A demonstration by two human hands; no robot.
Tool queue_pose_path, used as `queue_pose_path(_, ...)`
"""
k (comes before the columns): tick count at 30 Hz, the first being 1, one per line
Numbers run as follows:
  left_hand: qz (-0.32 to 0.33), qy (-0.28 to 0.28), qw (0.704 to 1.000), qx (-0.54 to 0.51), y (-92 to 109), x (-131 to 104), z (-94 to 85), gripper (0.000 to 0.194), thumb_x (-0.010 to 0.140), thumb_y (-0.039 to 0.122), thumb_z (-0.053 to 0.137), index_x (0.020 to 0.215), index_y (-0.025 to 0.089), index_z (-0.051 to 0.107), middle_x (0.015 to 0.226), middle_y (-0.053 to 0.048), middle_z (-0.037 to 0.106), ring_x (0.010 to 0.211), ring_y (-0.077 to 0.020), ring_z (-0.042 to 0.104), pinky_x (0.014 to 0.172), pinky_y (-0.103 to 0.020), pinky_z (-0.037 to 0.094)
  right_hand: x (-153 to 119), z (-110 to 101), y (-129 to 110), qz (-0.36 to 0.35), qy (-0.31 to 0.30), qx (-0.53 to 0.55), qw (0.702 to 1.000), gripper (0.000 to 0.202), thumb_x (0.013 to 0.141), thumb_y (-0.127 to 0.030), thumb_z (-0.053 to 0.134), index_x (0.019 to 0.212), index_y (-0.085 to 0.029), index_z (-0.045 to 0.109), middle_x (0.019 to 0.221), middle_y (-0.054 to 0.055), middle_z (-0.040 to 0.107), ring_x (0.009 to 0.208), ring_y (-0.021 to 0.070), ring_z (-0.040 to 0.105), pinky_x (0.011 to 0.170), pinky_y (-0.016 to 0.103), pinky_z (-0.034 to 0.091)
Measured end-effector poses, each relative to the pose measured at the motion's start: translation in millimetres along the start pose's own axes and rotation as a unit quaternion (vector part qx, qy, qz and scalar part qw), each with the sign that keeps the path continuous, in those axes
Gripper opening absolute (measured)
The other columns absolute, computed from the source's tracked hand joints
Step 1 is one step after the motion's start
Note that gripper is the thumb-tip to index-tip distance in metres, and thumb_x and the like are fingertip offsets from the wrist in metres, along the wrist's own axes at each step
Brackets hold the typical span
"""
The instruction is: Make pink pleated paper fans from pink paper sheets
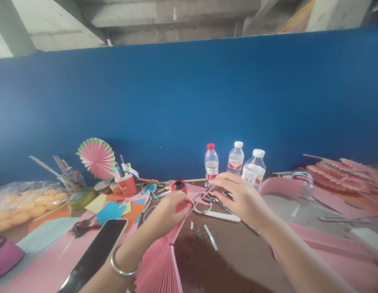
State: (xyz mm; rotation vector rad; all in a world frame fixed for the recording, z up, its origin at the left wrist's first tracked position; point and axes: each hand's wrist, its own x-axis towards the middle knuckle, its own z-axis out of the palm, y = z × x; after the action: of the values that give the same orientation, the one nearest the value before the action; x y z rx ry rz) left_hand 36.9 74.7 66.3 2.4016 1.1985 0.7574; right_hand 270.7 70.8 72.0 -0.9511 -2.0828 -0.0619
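Note:
My left hand [173, 209], with a silver bangle on its wrist, is closed in a pinch at the upper end of a pleated pink paper [161, 266]. The pleats gather to a narrow point below the hand and fan out toward the front edge. To its right, my right hand [239, 197] pinches a thin pink strip [207, 192] that slants down toward the left fingertips. Below the strip lies a clear ring [203, 211], like a tape roll, beside a white-handled tool [224, 216]. Just behind the left hand sits a red roll [179, 186].
Three bottles, one a red-capped bottle [211, 162], stand at the back before a blue partition [189, 101]. Leftward are a phone [95, 252], an orange cup [127, 185] of pens, and a pink-green paper fan [97, 158]. Pink paper pieces [326, 244] lie at right.

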Motion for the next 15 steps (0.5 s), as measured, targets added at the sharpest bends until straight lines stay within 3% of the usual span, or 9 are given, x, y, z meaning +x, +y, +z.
queue_pose_path(3, 0.021, -0.077, 0.997, 0.012, -2, -1, 3.3, 0.019, 0.081, 0.016, 0.048, 0.09, 0.024, 0.063, 0.089, 0.002, 0.065, 0.083, -0.0146, 0.057, 0.076, -0.027, 0.042, 1, 0, 2, 0.065, -0.058, -0.053, 0.995, 0.024, 0.082, -0.013, 0.046, 0.093, -0.021, 0.065, 0.091, 0.004, 0.066, 0.084, 0.0183, 0.058, 0.073, 0.031, 0.043)
queue_pose_path(7, 0.078, -0.182, 0.979, 0.042, -6, -5, 21.5, 0.021, 0.077, 0.014, 0.051, 0.091, 0.024, 0.064, 0.09, 0.002, 0.066, 0.081, -0.0148, 0.058, 0.074, -0.025, 0.042, -4, 7, 10, 0.158, -0.218, -0.088, 0.959, 0.025, 0.076, -0.013, 0.046, 0.073, -0.025, 0.068, 0.066, 0.0, 0.066, 0.057, 0.0155, 0.056, 0.053, 0.027, 0.037)
queue_pose_path(11, 0.12, -0.234, 0.961, 0.088, -9, -11, 46.1, 0.015, 0.074, 0.017, 0.055, 0.084, 0.023, 0.064, 0.084, 0.001, 0.067, 0.076, -0.0165, 0.059, 0.069, -0.026, 0.042, -15, 35, 24, 0.17, -0.263, -0.073, 0.947, 0.025, 0.072, -0.015, 0.053, 0.084, -0.029, 0.07, 0.074, 0.001, 0.068, 0.062, 0.0171, 0.06, 0.055, 0.026, 0.038)
queue_pose_path(15, 0.119, -0.222, 0.963, 0.096, -8, -18, 60.2, 0.013, 0.076, 0.018, 0.052, 0.08, 0.023, 0.064, 0.082, 0.0, 0.067, 0.074, -0.0173, 0.061, 0.067, -0.026, 0.043, -24, 70, 32, 0.142, -0.25, -0.043, 0.957, 0.029, 0.074, -0.016, 0.056, 0.099, -0.025, 0.068, 0.098, 0.006, 0.065, 0.088, 0.0206, 0.06, 0.073, 0.029, 0.043)
